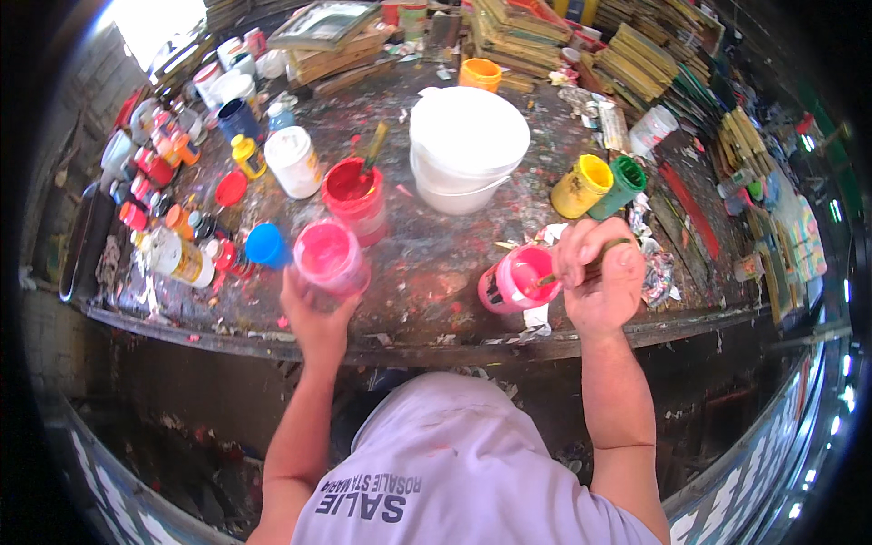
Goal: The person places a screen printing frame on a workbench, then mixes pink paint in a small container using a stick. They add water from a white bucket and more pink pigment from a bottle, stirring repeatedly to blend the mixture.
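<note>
My left hand (pixel 320 318) is closed round the lower side of a translucent tub of pink paint (pixel 329 254) near the table's front edge. Just behind that tub stands a container of red paint (pixel 354 195), with a paint-smeared stick (pixel 374 150) leaning up out of it. To the right, my right hand (pixel 601 282) grips a thin greenish-brown stick (pixel 618 243). Its lower end reaches into a jar of deeper pink paint (pixel 522 280), which stands upright beside the hand. My fingers partly cover the stick and the jar's right rim.
A large white bucket (pixel 468 136) stands mid-table. Yellow (pixel 581 186) and green (pixel 625 186) paint containers sit behind my right hand. Paint bottles, a white tub (pixel 293 162) and a blue lid (pixel 266 245) crowd the left. Wooden frames (pixel 518 36) are stacked at the back.
</note>
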`<move>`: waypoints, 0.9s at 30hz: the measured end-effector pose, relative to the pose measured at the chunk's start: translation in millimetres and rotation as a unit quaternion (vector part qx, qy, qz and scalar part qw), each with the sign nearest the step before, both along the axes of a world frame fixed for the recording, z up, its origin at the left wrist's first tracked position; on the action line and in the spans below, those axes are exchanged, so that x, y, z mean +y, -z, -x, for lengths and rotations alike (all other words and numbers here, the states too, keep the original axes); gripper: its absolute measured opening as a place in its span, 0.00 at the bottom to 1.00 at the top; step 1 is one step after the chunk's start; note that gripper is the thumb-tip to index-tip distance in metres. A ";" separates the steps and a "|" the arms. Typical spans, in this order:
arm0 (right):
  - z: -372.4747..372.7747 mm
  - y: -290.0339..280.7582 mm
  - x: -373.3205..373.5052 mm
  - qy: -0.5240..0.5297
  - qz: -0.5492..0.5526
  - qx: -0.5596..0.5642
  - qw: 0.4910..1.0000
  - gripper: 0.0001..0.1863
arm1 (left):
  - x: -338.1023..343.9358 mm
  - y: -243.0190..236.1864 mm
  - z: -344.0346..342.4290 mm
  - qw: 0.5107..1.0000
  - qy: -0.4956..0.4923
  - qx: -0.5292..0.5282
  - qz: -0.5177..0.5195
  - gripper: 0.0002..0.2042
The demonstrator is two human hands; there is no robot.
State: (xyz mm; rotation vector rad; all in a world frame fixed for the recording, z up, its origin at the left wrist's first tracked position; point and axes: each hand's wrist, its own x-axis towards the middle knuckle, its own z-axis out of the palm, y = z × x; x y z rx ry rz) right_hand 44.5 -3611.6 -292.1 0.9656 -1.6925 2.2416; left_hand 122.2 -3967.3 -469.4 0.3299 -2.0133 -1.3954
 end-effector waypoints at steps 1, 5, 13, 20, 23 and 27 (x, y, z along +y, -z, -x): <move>1.8 1.9 2.9 0.019 0.057 0.011 0.998 0.26 | 4.5 -3.2 -19.1 0.995 -0.060 -0.035 0.076 0.51; 10.0 19.0 -0.4 0.120 0.122 0.038 0.985 0.27 | 32.3 -3.8 -39.9 0.958 0.202 0.068 0.192 0.52; -10.1 17.3 7.1 -0.055 0.157 -0.064 0.984 0.27 | 178.1 -1.4 68.3 0.880 0.464 -0.085 0.050 0.61; -31.0 11.8 8.7 0.152 0.080 0.050 0.984 0.31 | 208.6 -6.3 48.4 0.851 0.505 -0.128 -0.070 0.51; -39.5 17.2 16.4 -0.010 0.098 -0.047 0.994 0.29 | 209.0 3.3 43.5 0.825 0.543 -0.113 -0.105 0.50; -43.2 11.9 20.3 0.152 0.155 -0.006 0.976 0.29 | 211.1 11.9 47.4 0.821 0.560 -0.077 -0.079 0.53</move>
